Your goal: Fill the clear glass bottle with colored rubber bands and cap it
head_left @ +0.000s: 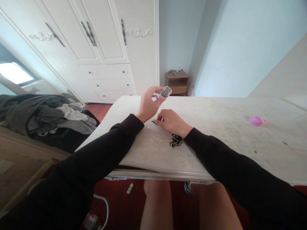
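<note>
My left hand is wrapped round a small clear bottle, its open mouth tilted up and to the right above the table. Just below and to the right, my right hand pinches a thin black band at its fingertips, close to the tabletop. Beside my right wrist lies a loose pile of black bands, which look like hair ties. The sleeve partly covers the pile's right side. What is inside the bottle is mostly hidden by my fingers.
The white table reaches far to the right, where a pink object lies. Clothes are heaped on the left. Behind stand a white wardrobe and a small wooden nightstand. A white tube lies on the floor.
</note>
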`<state>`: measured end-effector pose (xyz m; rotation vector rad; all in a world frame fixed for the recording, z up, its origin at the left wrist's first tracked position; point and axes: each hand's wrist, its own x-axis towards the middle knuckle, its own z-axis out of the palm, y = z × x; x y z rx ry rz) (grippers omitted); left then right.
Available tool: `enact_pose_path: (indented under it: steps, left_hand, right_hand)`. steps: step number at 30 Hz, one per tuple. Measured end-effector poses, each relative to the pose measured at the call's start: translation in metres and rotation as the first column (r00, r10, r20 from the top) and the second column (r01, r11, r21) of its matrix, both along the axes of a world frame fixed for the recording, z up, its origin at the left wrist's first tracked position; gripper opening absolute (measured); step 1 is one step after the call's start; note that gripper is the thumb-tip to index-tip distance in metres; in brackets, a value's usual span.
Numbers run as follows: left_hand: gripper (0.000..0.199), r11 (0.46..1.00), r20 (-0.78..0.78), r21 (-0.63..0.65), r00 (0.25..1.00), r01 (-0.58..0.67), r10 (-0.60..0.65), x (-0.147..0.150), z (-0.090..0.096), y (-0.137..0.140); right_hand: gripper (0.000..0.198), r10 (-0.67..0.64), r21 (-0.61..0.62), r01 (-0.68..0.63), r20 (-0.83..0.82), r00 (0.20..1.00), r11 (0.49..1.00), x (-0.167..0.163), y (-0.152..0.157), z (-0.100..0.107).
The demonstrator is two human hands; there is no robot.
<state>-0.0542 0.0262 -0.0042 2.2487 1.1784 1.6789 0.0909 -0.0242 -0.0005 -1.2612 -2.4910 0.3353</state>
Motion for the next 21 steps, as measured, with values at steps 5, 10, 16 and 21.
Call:
enact_pose_path:
  steps: [5, 10, 16, 21]
  left_hand:
    - [0.030, 1.000, 0.007, 0.001, 1.000, 0.009, -0.009, 0.001, 0.000, -0.002]
    - [0.030, 1.000, -0.033, 0.007, 0.999, -0.010, 0.011, -0.003, -0.004, 0.002]
    - [0.025, 1.000, -0.066, -0.008, 0.998, -0.010, 0.010, -0.010, -0.008, 0.009]
    - [0.026, 0.998, -0.151, -0.011, 0.986, 0.068, -0.069, -0.008, -0.007, 0.002]
  right_hand:
    - [0.014, 0.014, -0.018, -0.015, -0.021, 1.000, 1.000, -0.002, -0.003, -0.003]
    - [0.013, 0.078, 0.026, -0.078, 0.012, 0.997, 0.997, -0.003, 0.001, -0.007]
    - [0.008, -0.023, 0.158, 0.078, -0.325, 0.945, 0.984, 0.032, 0.020, 0.007]
    - [0.007, -0.070, 0.213, 0.207, -0.514, 0.855, 0.955, 0.059, 0.029, 0.021]
